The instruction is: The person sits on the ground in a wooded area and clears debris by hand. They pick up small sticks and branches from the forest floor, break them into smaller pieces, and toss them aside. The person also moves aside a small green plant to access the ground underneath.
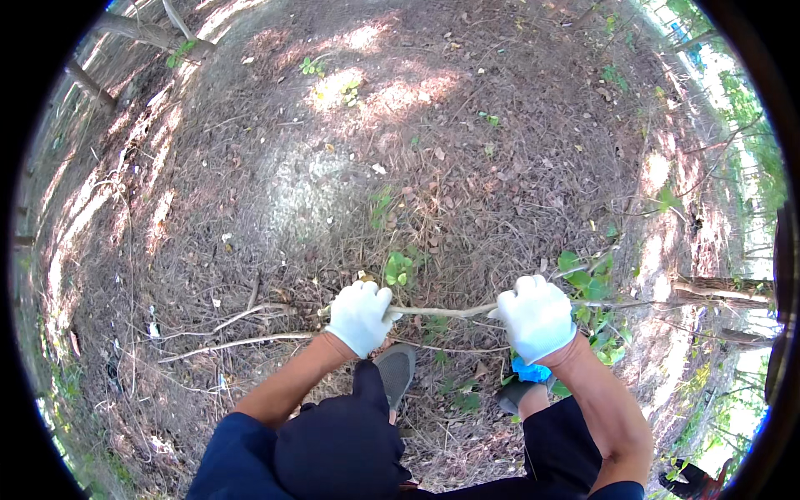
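A thin, slightly crooked branch (444,311) runs crosswise in front of me, above the leaf-strewn ground. My left hand (360,317), in a white knit glove, is closed around it near its left end. Farther right, my right hand (535,319), gloved the same way, grips the same branch. Beyond that hand the branch carries on among green leaves (586,282). Both fists hide the wood inside them. Below my right wrist a bright blue object (531,370) shows beside my shoe; what it is I cannot tell.
My grey shoe (396,375) stands on the litter below the branch. Dry sticks (250,340) lie to the left, and a small green plant (398,269) grows ahead. Tree trunks rise at upper left (147,34) and at right (719,290). Part of a person (694,478) appears at lower right.
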Action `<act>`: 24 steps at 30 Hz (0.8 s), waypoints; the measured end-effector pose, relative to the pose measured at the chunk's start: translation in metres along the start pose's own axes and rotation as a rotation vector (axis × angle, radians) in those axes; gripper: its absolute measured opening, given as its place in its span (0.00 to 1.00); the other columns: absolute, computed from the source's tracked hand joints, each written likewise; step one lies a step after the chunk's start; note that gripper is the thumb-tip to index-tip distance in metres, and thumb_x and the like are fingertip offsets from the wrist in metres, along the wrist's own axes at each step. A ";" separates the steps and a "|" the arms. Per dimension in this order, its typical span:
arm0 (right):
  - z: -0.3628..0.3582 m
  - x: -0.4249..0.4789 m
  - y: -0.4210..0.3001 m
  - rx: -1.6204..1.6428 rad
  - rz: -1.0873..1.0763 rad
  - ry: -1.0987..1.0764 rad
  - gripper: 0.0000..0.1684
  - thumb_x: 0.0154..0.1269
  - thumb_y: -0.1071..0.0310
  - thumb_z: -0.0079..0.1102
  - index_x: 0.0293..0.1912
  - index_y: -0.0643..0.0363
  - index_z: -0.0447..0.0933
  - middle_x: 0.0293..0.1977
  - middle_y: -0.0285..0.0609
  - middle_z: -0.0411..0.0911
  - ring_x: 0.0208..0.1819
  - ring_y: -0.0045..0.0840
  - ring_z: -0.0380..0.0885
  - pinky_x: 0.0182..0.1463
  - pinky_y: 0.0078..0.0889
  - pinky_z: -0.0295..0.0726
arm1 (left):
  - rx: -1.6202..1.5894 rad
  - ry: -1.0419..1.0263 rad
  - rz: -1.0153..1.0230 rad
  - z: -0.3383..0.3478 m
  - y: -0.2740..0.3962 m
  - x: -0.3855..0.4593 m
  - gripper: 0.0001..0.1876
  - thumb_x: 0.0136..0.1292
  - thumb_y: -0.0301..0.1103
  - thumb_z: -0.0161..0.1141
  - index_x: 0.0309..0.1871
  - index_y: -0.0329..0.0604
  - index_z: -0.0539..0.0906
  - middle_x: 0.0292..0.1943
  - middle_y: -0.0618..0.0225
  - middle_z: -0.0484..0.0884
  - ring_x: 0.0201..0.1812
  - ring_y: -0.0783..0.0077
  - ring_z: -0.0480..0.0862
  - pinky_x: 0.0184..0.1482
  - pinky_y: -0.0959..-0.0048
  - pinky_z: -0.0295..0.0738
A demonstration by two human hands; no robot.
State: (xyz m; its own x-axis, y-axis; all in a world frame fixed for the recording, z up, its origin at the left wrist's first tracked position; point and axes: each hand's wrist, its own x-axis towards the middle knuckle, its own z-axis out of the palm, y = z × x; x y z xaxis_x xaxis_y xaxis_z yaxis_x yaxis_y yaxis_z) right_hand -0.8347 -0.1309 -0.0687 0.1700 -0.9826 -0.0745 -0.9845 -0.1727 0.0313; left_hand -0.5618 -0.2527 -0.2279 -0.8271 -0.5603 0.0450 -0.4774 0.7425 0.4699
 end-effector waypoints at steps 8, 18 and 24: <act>-0.013 -0.018 -0.019 0.022 -0.034 -0.141 0.14 0.67 0.56 0.66 0.31 0.54 0.79 0.28 0.46 0.75 0.30 0.37 0.81 0.26 0.39 0.80 | -0.136 0.255 0.009 0.026 0.024 -0.012 0.15 0.58 0.41 0.73 0.22 0.50 0.77 0.19 0.65 0.75 0.23 0.54 0.79 0.29 0.55 0.73; -0.056 0.002 -0.035 0.182 -0.120 -0.384 0.15 0.65 0.56 0.67 0.34 0.59 0.79 0.27 0.45 0.76 0.29 0.39 0.82 0.29 0.42 0.80 | -0.371 -0.423 0.157 -0.020 -0.011 -0.010 0.19 0.67 0.52 0.69 0.28 0.48 0.84 0.20 0.60 0.80 0.24 0.49 0.82 0.30 0.54 0.77; -0.051 0.004 -0.028 -0.129 -0.329 -0.144 0.10 0.53 0.62 0.64 0.33 0.56 0.79 0.26 0.39 0.73 0.29 0.30 0.76 0.28 0.33 0.72 | -0.458 -0.501 0.117 -0.013 -0.021 -0.001 0.19 0.67 0.51 0.70 0.29 0.45 0.85 0.19 0.58 0.79 0.23 0.49 0.82 0.30 0.54 0.76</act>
State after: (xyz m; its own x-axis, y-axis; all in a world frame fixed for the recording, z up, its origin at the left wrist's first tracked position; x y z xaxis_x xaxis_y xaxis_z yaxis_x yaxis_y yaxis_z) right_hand -0.8041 -0.1335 -0.0186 0.4591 -0.8551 -0.2408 -0.8631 -0.4935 0.1070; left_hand -0.5471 -0.2727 -0.2259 -0.9557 -0.1669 -0.2427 -0.2941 0.4959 0.8171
